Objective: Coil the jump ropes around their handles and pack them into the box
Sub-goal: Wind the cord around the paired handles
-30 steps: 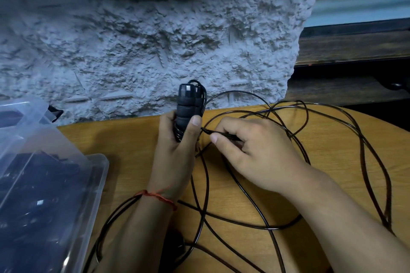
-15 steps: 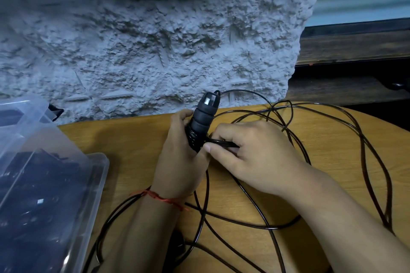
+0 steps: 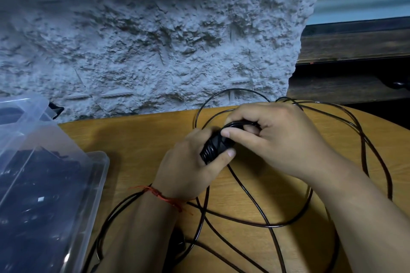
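My left hand (image 3: 190, 168) grips the black jump rope handles (image 3: 213, 148), which lie tilted and low over the wooden table (image 3: 137, 139) with several turns of cord around them. My right hand (image 3: 277, 139) reaches over the top end of the handles and pinches the black rope (image 3: 255, 195) there. The handles' upper end is hidden under my right fingers. The loose rope sprawls in big loops across the table to the right and toward me. The clear plastic box (image 3: 97, 184) stands at the left, holding dark coiled ropes.
A rough grey stone wall (image 3: 155, 40) rises right behind the table. The box's clear lid (image 3: 26, 117) stands raised at far left. A dark wooden ledge (image 3: 355, 46) runs at the right rear. One dark object (image 3: 179, 241) lies under my left forearm.
The handles tipped from upright down toward the right and lower. My right hand moved up and over their top end, carrying the rope around them.
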Available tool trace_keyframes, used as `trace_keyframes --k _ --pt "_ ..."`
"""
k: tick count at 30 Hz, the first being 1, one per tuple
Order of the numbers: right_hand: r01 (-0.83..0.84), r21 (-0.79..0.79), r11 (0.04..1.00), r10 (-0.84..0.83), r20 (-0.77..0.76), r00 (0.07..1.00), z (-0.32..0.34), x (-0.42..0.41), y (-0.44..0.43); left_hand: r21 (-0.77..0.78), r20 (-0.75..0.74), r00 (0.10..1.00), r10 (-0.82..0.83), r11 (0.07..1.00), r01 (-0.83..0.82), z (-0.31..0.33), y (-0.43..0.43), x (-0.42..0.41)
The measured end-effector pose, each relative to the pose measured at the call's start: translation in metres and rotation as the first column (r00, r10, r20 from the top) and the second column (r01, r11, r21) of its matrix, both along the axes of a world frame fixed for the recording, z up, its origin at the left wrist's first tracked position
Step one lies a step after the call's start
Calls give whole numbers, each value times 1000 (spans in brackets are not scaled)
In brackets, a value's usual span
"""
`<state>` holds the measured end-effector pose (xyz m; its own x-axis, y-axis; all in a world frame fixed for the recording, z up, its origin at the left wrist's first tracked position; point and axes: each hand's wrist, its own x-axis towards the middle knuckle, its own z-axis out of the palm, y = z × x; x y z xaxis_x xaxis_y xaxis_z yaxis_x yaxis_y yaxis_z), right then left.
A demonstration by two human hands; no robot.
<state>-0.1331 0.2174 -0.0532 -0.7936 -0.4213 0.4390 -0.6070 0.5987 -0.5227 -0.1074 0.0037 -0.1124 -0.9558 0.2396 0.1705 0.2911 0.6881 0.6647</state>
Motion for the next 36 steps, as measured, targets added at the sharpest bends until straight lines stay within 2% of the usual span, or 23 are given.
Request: trace_keyframes --k 5,9,13,17,21,27,31,36 --pt "-59 -56 997 69 208 976 1 -4 11 -103 -57 988 -146 985 139 0 2 4" --pt "-120 -185 976 190 431 882 2 -8 19 -126 -110 955 -275 957 261 3 1 5" --pt "-144 -238 960 252 519 817 -1 -11 24 -141 -153 919 -363 929 343 2 6 8" --pt "-97 -339 936 297 611 733 -7 -15 27 -66 -200 914 -354 935 348 4 8 11" --pt "-46 -366 929 308 699 646 -12 -16 28 66 -210 926 -312 941 332 5 11 14" --pt "-59 -354 933 328 773 543 -13 -17 29 91 -288 907 -307 934 345 9 10 17" --pt "-58 -356 933 329 772 543 -15 -18 29 115 -314 894 -321 921 371 9 11 17" --pt "-13 -433 901 359 729 582 -20 -21 21 167 -364 884 -293 913 372 8 8 14"
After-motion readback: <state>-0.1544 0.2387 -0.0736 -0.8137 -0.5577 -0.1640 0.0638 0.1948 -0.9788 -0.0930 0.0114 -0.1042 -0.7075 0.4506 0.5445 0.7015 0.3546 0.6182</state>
